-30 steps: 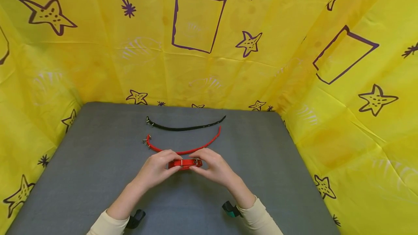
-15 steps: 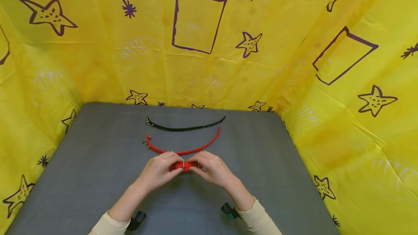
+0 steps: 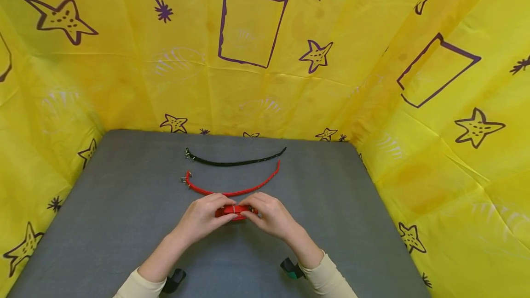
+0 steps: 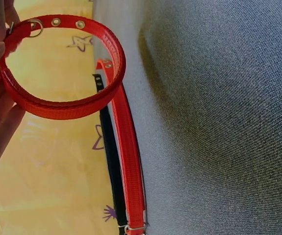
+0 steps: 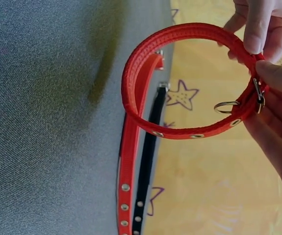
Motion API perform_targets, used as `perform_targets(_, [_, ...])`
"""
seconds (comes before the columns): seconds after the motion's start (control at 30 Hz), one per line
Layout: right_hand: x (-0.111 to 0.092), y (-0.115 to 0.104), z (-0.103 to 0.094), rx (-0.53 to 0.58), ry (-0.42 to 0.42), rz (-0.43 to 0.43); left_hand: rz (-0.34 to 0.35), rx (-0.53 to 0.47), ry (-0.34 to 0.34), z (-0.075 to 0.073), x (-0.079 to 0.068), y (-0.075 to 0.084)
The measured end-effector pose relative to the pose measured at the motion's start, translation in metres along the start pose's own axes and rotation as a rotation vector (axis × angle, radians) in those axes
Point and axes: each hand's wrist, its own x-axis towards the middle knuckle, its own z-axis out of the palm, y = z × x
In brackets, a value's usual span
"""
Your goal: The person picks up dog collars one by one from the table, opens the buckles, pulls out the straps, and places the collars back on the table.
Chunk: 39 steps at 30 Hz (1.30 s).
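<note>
A red pet collar (image 3: 230,209) is fastened into a loop, held up between both hands at the near middle of the table. My left hand (image 3: 201,216) pinches it on the left between thumb and fingers. On the other side my right hand (image 3: 270,214) grips the strap by the metal buckle (image 5: 260,98), partly covering it. A D-ring (image 5: 225,106) hangs inside the loop, near several metal eyelets. In the left wrist view the round loop (image 4: 64,110) stands clear of the table, and the strap's end pokes out by the fingers.
A second red collar (image 3: 244,191) lies unbuckled in a curve just beyond the hands. Behind it lies a black collar (image 3: 232,164), also stretched out. Yellow cloth walls (image 3: 174,91) with purple drawings enclose the grey table (image 3: 136,187) at the back and sides.
The hands have drawn closer together along the strap. My right fingers now cover more of the buckle, and the collar has shifted slightly toward the body. The two lying collars have stayed put.
</note>
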Motion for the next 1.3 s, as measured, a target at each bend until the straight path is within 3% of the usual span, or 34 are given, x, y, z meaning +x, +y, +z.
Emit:
perform_targets(1.03, [-0.005,0.002,0.004,0.214,0.080,0.094,-0.009,-0.077,0.066,-0.002,-0.001,-0.001])
perform_targets(1.3, [0.003,-0.011,-0.004,0.429,0.127,0.181,-0.017,-0.118,0.055,-0.006,0.001,-0.003])
